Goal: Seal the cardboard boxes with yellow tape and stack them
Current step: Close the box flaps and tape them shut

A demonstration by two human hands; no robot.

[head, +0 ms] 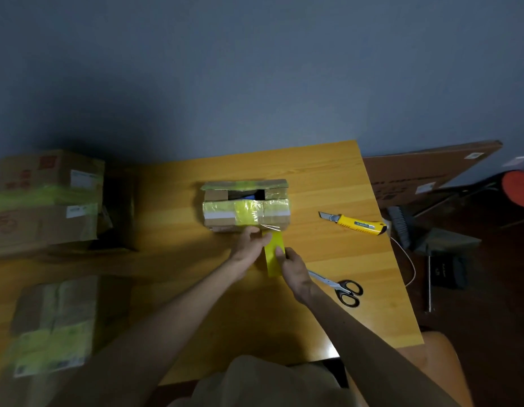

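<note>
Box (246, 214) on wooden table (322, 177), top partly open, blue item (250, 197) inside. Left hand (246, 245) and right hand (293, 267) pinch tape strip (273, 255). Grey wall (255, 69).

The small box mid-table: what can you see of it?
The cardboard box is small, brown and worn, lying on the wooden table. Its top gapes at the far side, something blue inside. Yellow tape crosses it over clear tape. A yellow strip runs off its near edge, pinched by the right hand; the left hand touches that edge.
</note>
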